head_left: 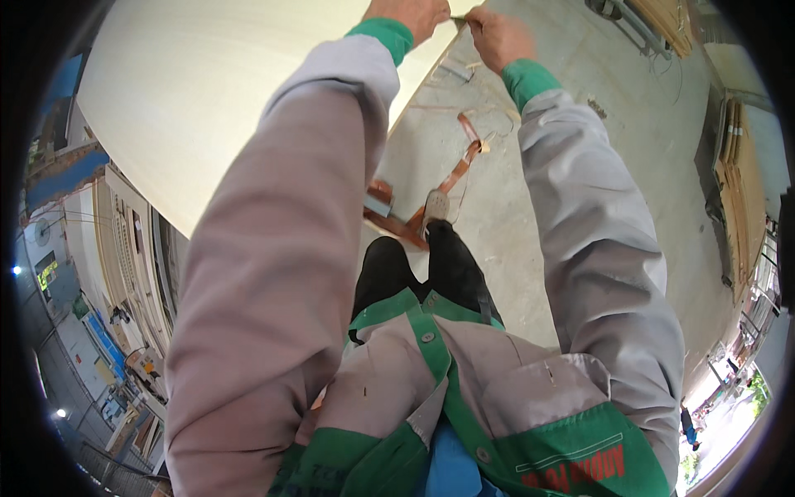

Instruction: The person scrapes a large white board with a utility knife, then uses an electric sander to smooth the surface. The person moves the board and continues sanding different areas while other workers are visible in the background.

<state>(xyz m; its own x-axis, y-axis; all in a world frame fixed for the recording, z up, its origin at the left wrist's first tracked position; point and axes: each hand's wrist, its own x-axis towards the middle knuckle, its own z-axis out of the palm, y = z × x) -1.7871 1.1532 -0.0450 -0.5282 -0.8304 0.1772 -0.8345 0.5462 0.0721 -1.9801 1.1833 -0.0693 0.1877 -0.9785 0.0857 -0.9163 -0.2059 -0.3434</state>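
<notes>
A large pale flat panel (207, 99) fills the upper left, its straight edge running up between my arms. Over that edge, near the top of the view, my left hand (414, 18) is closed, its knuckles partly cut off by the frame. Just off the edge to the right is my right hand (503, 40), its thumb and fingers pinched together. A thin dark piece (459, 19) spans the small gap between both hands at the panel's edge. Both hands grip at it, but its kind is too small to make out.
Below the panel's edge, a reddish-brown metal frame (454, 176) stands on the grey concrete floor (617, 178), close to my shoe (436, 204). Stacked boards (737, 186) lie at the far right, with more boards (662, 21) at the upper right. Long panels (132, 240) lean at the left.
</notes>
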